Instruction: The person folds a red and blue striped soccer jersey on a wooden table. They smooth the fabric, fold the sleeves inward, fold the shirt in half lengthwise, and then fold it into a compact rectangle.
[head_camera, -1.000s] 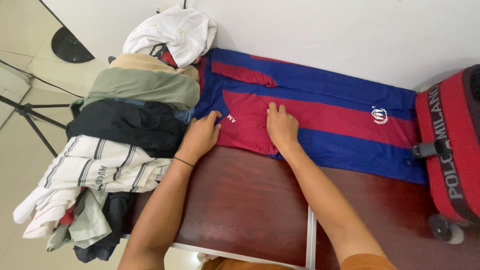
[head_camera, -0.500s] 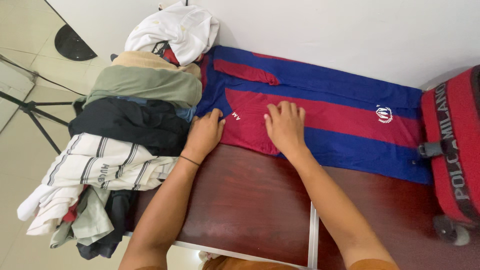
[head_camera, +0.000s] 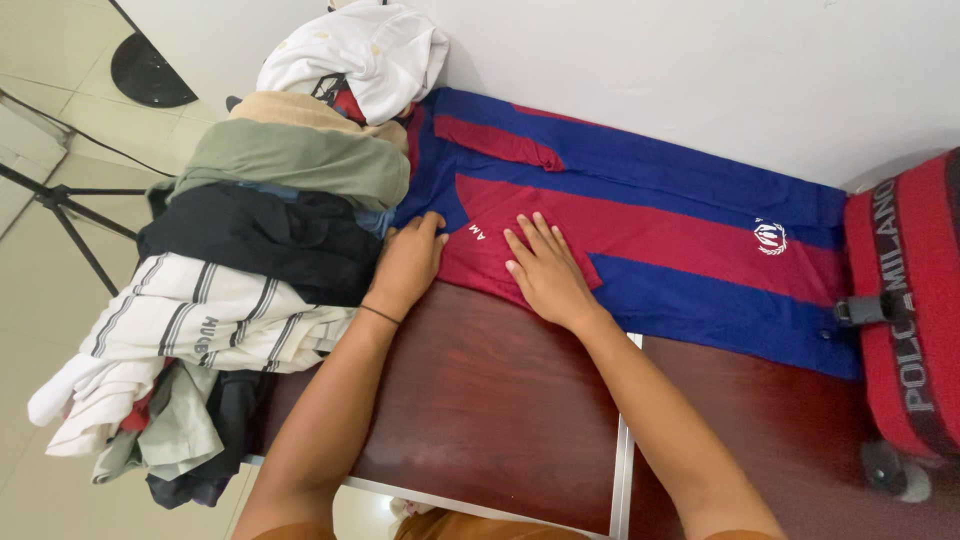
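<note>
**While both palms press flat, the jersey lies spread along the worktop's far edge**

With both hands down on it, the red-and-blue striped jersey (head_camera: 640, 235) lies flat along the far edge of the dark red worktop (head_camera: 480, 400), against the white wall (head_camera: 700, 70). Left hand (head_camera: 408, 262) sits at the jersey's left end, palm down, fingers (head_camera: 428, 228) loosely spread, gripping nothing. Right hand (head_camera: 545, 270) just beside it on the red panel, fingers straight and splayed, flat, also gripping nothing. Thin dark band on the left wrist.

Handling, as judged: light, soft, thin sports knit, probably a bit slick; it will slide and bunch under a push and has no stiffness. Best hold looks like a pinch at the hem corners, shoulder seams or sleeve edge, not mid-panel.

Pile of clothes (head_camera: 260, 230) fills the worktop's left end: white shirt on top, olive, black and striped pieces below, some hanging over the edge. Red suitcase (head_camera: 905, 320) at the right end, touching the jersey's right edge or just over it. Tripod leg (head_camera: 60, 205) on the tiled floor at left.
</note>
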